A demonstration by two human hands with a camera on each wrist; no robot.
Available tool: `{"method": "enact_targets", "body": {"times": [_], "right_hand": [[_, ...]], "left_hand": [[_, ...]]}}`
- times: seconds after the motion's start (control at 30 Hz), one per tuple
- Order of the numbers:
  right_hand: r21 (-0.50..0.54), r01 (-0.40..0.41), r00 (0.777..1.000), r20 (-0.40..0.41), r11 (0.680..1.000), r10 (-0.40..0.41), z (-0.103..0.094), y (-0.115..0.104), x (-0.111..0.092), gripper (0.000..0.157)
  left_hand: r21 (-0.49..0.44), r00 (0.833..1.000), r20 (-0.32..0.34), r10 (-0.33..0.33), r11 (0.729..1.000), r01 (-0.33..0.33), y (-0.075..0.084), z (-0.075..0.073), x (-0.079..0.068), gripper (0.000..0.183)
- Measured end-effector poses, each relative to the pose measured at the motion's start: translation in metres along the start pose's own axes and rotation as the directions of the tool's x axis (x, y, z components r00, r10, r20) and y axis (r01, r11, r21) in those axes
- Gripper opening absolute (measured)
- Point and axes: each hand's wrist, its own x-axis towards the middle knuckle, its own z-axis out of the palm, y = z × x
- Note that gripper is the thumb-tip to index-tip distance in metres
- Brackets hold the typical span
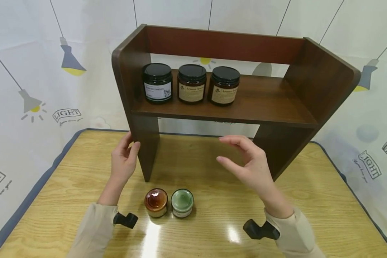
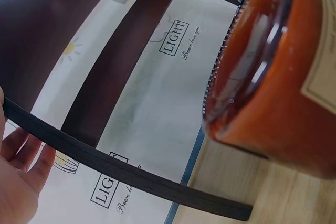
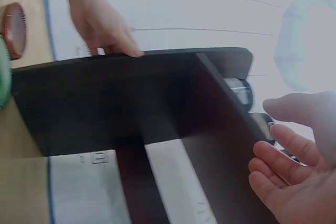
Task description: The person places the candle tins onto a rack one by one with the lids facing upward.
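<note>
My left hand (image 1: 124, 157) grips the front edge of the left side panel of a dark brown wooden shelf (image 1: 225, 114), thumb at the edge and fingers along the outer face. My right hand (image 1: 246, 161) is in front of the shelf's lower opening, thumb and fingers spread in a C with nothing between them. Three dark candle jars with black lids stand on the board: a white-labelled one (image 1: 158, 84) at the left, then a beige-labelled one (image 1: 191, 86) and another beige-labelled jar (image 1: 224, 87).
On the wooden table (image 1: 213, 236), before the shelf's left panel, an amber glass jar (image 1: 156, 202) stands beside a green glass jar (image 1: 182, 203). A white cloth printed with lamps (image 1: 74, 61) hangs behind and at both sides.
</note>
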Motion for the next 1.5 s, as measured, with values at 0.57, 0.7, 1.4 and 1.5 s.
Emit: {"method": "enact_targets", "body": {"times": [0.57,0.7,1.4,1.5], "right_hand": [[-0.008,-0.088,0.987,0.134,0.996,0.089,0.033,0.031,-0.036,0.037],[-0.036,-0.128,0.976,0.172,0.991,0.132,0.041,0.04,-0.046,0.036],[-0.086,-0.369,0.847,0.378,0.925,0.373,0.074,0.075,-0.081,0.056],[-0.083,-0.405,0.816,0.415,0.91,0.401,0.077,0.078,-0.083,0.065]], "left_hand": [[0.001,1.0,0.001,-0.013,1.0,0.013,0.001,-0.001,-0.001,0.033],[0.001,1.0,0.002,-0.024,1.0,0.024,0.003,-0.001,0.0,0.033],[0.003,1.0,0.01,-0.023,1.0,0.023,0.002,-0.001,0.0,0.032],[-0.001,1.0,0.008,-0.024,1.0,0.024,0.001,-0.001,0.0,0.032]]}}
